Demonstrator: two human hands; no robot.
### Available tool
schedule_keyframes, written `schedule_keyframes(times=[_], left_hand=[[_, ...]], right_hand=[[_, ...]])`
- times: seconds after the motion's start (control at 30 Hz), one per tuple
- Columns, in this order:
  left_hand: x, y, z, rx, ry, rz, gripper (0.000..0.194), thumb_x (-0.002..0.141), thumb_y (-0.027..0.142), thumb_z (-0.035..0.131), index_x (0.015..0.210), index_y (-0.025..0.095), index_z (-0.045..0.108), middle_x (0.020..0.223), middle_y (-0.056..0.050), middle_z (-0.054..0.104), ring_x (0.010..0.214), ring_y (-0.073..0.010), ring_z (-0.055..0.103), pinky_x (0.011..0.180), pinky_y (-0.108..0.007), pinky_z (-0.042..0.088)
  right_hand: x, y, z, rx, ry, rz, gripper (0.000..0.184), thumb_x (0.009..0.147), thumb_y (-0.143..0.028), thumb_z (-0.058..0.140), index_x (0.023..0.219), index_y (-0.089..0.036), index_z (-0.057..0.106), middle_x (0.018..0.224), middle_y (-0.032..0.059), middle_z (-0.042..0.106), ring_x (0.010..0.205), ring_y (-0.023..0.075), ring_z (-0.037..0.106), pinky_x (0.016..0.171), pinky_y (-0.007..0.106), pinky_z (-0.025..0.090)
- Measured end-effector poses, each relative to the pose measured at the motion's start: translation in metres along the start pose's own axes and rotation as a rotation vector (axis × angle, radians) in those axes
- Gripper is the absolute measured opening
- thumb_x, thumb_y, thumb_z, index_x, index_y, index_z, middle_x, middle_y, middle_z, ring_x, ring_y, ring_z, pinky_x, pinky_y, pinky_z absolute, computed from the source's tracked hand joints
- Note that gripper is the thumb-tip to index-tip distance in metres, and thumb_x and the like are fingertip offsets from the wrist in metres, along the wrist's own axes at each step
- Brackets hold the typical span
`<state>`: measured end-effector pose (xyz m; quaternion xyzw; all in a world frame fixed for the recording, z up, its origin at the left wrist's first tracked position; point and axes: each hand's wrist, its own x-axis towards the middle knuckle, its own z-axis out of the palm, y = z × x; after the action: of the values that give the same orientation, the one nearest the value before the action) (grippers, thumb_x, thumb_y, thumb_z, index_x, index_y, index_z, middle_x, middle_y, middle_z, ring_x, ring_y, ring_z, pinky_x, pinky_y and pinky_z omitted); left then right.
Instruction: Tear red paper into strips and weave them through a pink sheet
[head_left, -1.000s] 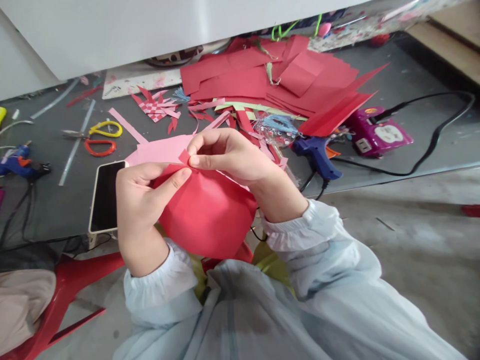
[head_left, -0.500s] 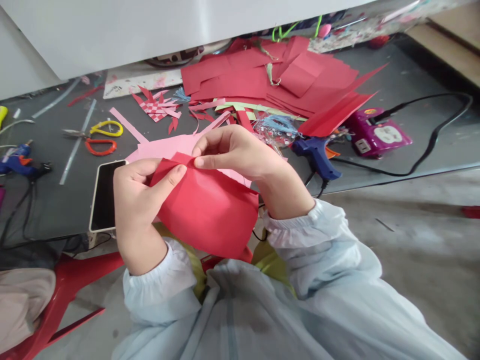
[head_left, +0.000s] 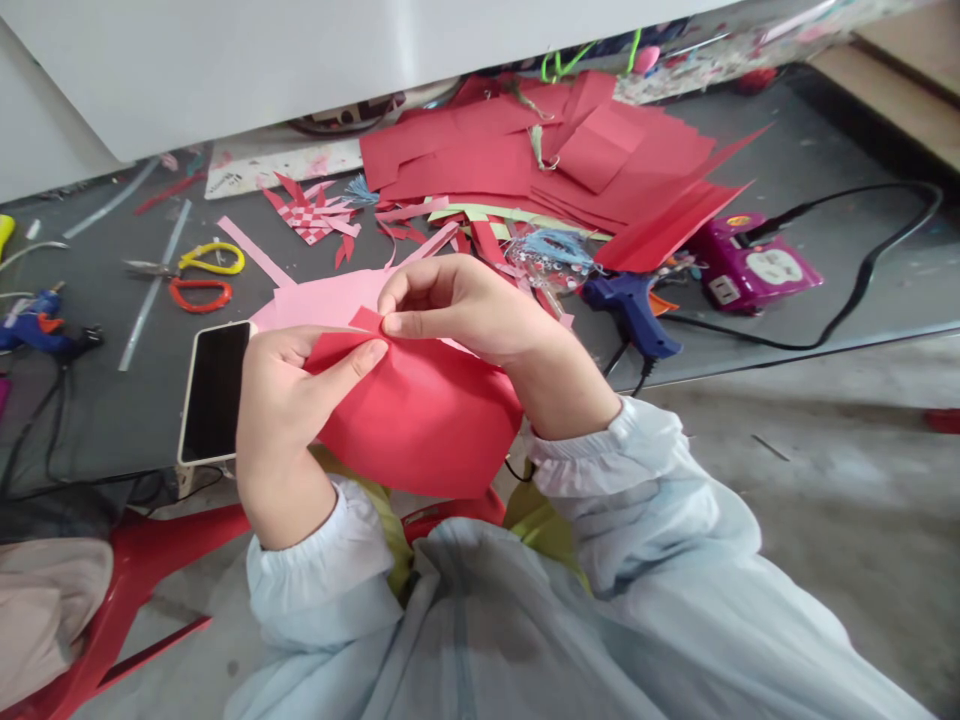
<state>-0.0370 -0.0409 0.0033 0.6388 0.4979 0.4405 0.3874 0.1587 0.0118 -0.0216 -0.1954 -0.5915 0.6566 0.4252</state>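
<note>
A sheet of red paper hangs from both hands, curved, over the table's front edge. My left hand pinches its upper edge, thumb on the near face and the fingers hidden behind. Close beside that thumb, my right hand is closed on the same edge between thumb and forefinger. A small red flap sticks up between the two grips. Pink paper lies on the table just behind the sheet. To the left of my left hand rests a phone with a dark screen.
Scissors and a clear glue stick lie at left. Stacked red paper and a woven paper piece are farther back. A blue glue gun sits right, near a purple power socket with a black cable.
The left thumb has slid right along the paper's edge, nearer the right fingers. The sheet's lower edge has risen a little, and its upper left corner has turned down.
</note>
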Motion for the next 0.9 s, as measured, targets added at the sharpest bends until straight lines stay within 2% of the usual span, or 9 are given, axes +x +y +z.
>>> schedule_keyframes(times=[0.2, 0.4, 0.53, 0.67, 0.77, 0.9], left_hand=[[-0.001, -0.001, 0.0, -0.028, 0.014, 0.01, 0.003, 0.079, 0.03, 0.086, 0.081, 0.029, 0.084, 0.077, 0.0, 0.079, 0.071, -0.0192, 0.072, 0.054, -0.028, 0.052], [-0.001, -0.004, -0.002, -0.044, 0.013, 0.027, 0.004, 0.079, 0.027, 0.086, 0.081, 0.029, 0.084, 0.076, 0.002, 0.079, 0.068, -0.0168, 0.07, 0.057, -0.027, 0.052], [-0.001, -0.005, -0.005, -0.011, -0.001, 0.048, 0.006, 0.079, 0.024, 0.086, 0.082, 0.029, 0.084, 0.076, 0.004, 0.079, 0.066, -0.0146, 0.067, 0.057, -0.026, 0.049], [0.001, -0.004, -0.005, 0.091, 0.031, 0.052, 0.009, 0.078, 0.033, 0.087, 0.08, 0.025, 0.083, 0.073, 0.002, 0.077, 0.064, -0.0148, 0.065, 0.055, -0.026, 0.047], [0.006, -0.006, -0.003, 0.195, 0.163, 0.115, 0.016, 0.084, 0.04, 0.081, 0.088, 0.024, 0.082, 0.082, -0.001, 0.078, 0.075, -0.0178, 0.07, 0.065, -0.029, 0.052], [0.015, -0.016, -0.004, 0.425, 0.518, 0.251, 0.025, 0.086, 0.032, 0.076, 0.11, 0.026, 0.077, 0.107, -0.005, 0.077, 0.099, -0.0222, 0.07, 0.088, -0.036, 0.053]], right_hand=[[0.001, 0.001, 0.001, 0.068, 0.012, 0.033, 0.036, 0.069, -0.041, 0.092, 0.08, -0.016, 0.069, 0.076, -0.0013, 0.067, 0.077, 0.0105, 0.063, 0.076, 0.025, 0.055], [0.001, 0.005, -0.002, 0.1, 0.007, 0.023, 0.036, 0.066, -0.039, 0.094, 0.081, -0.016, 0.071, 0.08, -0.0007, 0.069, 0.077, 0.0099, 0.063, 0.076, 0.024, 0.054], [0.0, 0.002, -0.004, 0.046, 0.025, 0.049, 0.035, 0.066, -0.04, 0.093, 0.081, -0.016, 0.073, 0.08, 0.0001, 0.072, 0.075, 0.0102, 0.063, 0.074, 0.024, 0.054], [-0.003, -0.006, -0.007, -0.067, 0.016, 0.122, 0.027, 0.068, -0.033, 0.091, 0.08, -0.014, 0.075, 0.076, 0.0007, 0.072, 0.072, 0.0104, 0.062, 0.068, 0.024, 0.051], [-0.005, -0.009, -0.011, -0.133, 0.093, 0.135, 0.018, 0.072, -0.028, 0.086, 0.076, -0.014, 0.075, 0.074, 0.0011, 0.072, 0.07, 0.0107, 0.062, 0.067, 0.025, 0.05], [-0.004, -0.004, -0.018, -0.117, 0.355, 0.1, 0.018, 0.072, -0.028, 0.085, 0.074, -0.015, 0.072, 0.071, 0.0, 0.068, 0.067, 0.0092, 0.059, 0.062, 0.023, 0.047]])
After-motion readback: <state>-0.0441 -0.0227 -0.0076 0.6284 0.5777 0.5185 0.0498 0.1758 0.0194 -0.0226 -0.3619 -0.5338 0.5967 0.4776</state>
